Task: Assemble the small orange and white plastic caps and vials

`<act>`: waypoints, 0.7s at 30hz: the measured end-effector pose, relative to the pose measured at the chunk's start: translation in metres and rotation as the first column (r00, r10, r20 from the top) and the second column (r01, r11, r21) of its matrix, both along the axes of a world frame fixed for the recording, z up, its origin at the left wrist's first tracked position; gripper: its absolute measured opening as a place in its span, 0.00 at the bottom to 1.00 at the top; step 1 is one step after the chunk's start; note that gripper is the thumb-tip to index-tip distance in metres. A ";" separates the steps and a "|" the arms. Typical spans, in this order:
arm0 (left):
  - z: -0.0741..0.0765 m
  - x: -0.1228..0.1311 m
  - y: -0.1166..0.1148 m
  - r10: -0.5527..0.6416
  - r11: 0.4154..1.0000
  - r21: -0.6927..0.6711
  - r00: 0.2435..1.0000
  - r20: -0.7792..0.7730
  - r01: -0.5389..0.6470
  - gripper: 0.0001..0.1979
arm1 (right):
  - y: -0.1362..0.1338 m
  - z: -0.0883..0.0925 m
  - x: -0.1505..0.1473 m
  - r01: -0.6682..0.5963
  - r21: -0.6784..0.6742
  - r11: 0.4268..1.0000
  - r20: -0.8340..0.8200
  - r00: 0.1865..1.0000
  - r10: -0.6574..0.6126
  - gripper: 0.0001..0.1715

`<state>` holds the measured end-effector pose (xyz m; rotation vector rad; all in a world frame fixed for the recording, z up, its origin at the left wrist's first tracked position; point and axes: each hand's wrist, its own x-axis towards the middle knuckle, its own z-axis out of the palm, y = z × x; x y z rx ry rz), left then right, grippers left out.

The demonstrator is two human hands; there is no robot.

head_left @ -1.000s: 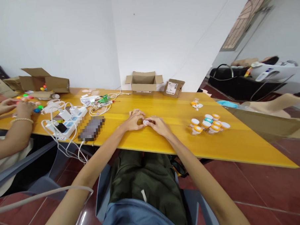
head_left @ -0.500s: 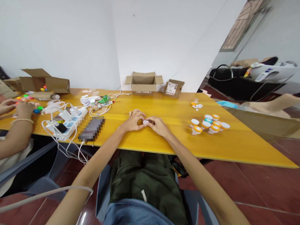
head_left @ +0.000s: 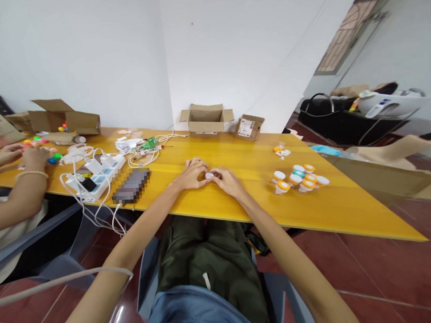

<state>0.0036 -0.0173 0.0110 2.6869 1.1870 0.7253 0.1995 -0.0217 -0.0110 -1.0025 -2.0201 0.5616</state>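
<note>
My left hand and my right hand rest together on the yellow table, fingers curled round a small container with a white lid. Both hands pinch it between them; the container's body is mostly hidden by the fingers. A cluster of several small jars with orange, white and teal lids stands to the right of my right hand, apart from it.
A power strip with white chargers and cables and a dark phone lie to the left. Two open cardboard boxes sit at the back edge. Another person's hands work among colourful pieces at the far left.
</note>
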 end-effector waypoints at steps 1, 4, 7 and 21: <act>0.000 0.000 0.000 -0.003 1.000 0.007 1.000 0.000 0.003 0.14 | -0.001 0.001 0.000 0.006 0.000 1.000 0.003 1.000 -0.006 0.06; -0.002 0.000 0.000 -0.014 1.000 0.028 1.000 0.003 0.014 0.13 | -0.002 0.002 -0.001 0.024 -0.002 1.000 0.021 0.999 -0.024 0.06; -0.002 0.000 0.000 -0.023 0.999 0.036 1.000 -0.002 0.023 0.13 | -0.004 0.004 -0.002 0.036 0.007 0.999 0.045 0.998 -0.036 0.05; -0.002 0.001 0.000 -0.017 0.999 0.042 0.999 -0.029 0.018 0.12 | -0.007 0.009 -0.005 0.052 -0.023 0.998 0.044 0.998 -0.051 0.04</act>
